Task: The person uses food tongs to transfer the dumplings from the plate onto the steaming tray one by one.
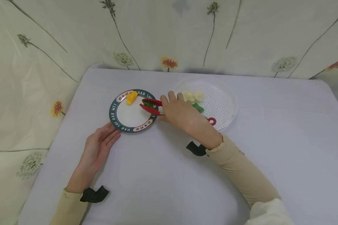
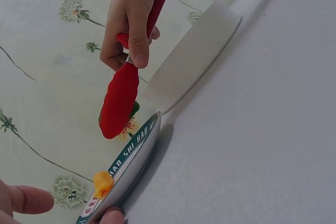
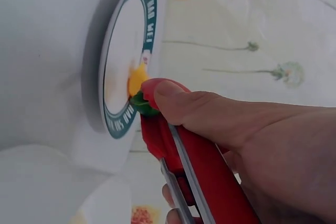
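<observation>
My right hand (image 1: pixel 183 114) grips red-covered tongs (image 1: pixel 149 109), whose tips reach over the right side of a round plate (image 1: pixel 129 115) with a dark green lettered rim. Between the tong tips is a dark green piece (image 3: pixel 144 104), held above the plate. A yellow piece (image 1: pixel 131 97) lies on the plate near its far rim. My left hand (image 1: pixel 97 147) touches the plate's near left edge, its fingers extended at the rim. In the left wrist view, the thumb (image 2: pixel 31 199) stands apart from the plate and a fingertip (image 2: pixel 112 216) shows under its edge.
Right of the plate stands a round white basket (image 1: pixel 225 103) with a perforated bottom, partly behind my right hand and forearm. In it lie pale pieces (image 1: pixel 198 96) and a green piece (image 1: pixel 198 107). A flowered cloth (image 1: pixel 146 31) hangs behind the white table (image 1: pixel 157 187).
</observation>
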`<state>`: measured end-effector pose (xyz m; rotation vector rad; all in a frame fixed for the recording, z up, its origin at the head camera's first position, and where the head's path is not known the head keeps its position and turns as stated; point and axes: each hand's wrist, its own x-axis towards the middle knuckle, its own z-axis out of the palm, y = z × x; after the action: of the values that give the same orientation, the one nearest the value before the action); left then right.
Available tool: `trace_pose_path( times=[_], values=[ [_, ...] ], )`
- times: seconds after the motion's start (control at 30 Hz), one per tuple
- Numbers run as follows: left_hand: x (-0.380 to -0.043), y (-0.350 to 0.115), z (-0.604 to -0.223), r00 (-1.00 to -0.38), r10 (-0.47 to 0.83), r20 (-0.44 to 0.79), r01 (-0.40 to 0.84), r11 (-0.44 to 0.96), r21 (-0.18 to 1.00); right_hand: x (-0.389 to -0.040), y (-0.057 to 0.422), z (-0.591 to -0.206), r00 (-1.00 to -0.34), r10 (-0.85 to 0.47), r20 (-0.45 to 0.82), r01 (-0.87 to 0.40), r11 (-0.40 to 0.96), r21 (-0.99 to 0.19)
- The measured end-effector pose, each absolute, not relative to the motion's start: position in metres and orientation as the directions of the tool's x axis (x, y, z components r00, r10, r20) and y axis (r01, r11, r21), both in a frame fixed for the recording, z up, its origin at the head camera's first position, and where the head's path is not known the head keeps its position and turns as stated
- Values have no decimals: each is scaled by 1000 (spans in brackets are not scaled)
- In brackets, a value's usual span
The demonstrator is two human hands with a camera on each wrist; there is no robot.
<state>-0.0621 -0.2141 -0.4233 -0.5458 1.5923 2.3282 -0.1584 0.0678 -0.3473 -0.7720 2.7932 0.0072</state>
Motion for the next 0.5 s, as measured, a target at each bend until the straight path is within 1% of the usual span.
trace_pose_path(
  times=[0.13, 0.5],
  values=[
    [-61, -214, -423, -895, 8, -446, -420, -352, 836, -156, 81, -342, -834, -513, -203, -512, 857, -59],
    [-61, -213, -423, -898, 9, -440, -414, -354, 839, -159, 116, -328, -864, -457, -209, -444, 889, -111]
  ],
)
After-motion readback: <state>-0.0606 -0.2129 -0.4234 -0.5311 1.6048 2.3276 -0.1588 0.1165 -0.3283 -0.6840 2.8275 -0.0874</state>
